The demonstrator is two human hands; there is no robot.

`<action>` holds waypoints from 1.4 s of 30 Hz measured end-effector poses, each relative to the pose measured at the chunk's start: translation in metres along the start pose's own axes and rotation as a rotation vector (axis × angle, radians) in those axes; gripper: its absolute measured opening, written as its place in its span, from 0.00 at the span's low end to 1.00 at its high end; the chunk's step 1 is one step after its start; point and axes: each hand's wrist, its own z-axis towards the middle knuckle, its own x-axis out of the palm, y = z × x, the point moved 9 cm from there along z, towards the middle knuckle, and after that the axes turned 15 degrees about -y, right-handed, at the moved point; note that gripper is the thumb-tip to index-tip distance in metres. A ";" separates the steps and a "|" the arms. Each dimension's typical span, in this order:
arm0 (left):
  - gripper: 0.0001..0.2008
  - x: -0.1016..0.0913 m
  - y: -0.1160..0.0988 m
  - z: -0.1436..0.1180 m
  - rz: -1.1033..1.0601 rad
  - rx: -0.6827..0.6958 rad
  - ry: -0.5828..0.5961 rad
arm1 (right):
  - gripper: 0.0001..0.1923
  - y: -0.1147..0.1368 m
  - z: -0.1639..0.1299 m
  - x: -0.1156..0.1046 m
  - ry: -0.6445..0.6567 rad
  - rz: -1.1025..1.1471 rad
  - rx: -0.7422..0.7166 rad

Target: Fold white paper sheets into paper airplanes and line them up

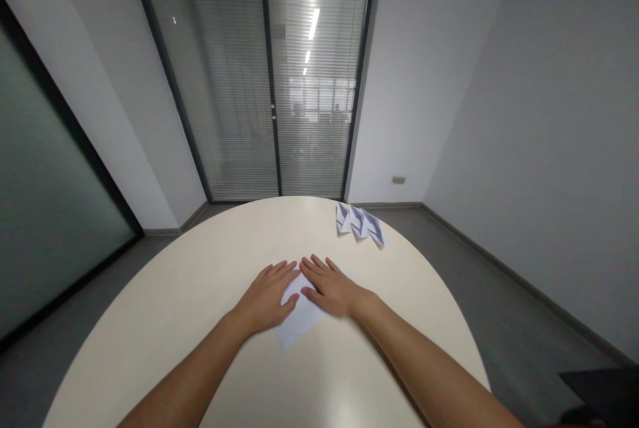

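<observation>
— Three folded paper pieces [360,222] already sit at the far right of the round table [174,308]. How's the current one?

— I judge it early: the white paper sheet [298,321] lies near centre, my left hand [267,298] and right hand [329,287] pressed flat on it, fingers spread, gripping nothing.

left hand [267,296]: bare, no glove, ring or watch | right hand [332,288]: bare, likewise | forearms: uncovered, no sleeves in view

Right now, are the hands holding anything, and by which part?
Nothing is gripped: left hand and right hand lie flat on the white paper, pressing its far end.
</observation>
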 end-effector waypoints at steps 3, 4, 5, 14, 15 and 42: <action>0.25 0.002 0.003 -0.001 0.027 -0.031 0.010 | 0.39 -0.010 -0.002 0.000 -0.010 -0.068 0.122; 0.25 0.002 0.004 -0.001 0.031 -0.035 0.008 | 0.40 -0.014 -0.003 0.000 -0.010 -0.093 0.169; 0.26 0.002 0.004 -0.002 0.035 -0.038 0.005 | 0.40 -0.018 -0.004 0.000 -0.010 -0.118 0.217; 0.25 0.004 0.006 -0.009 0.046 0.034 0.043 | 0.37 -0.044 -0.008 -0.017 -0.116 -0.341 0.543; 0.24 0.003 0.006 -0.010 0.035 0.049 0.051 | 0.37 -0.044 -0.008 -0.019 -0.131 -0.351 0.549; 0.15 -0.026 -0.001 0.003 0.122 0.086 -0.047 | 0.19 0.015 0.008 -0.033 -0.273 -0.136 -0.069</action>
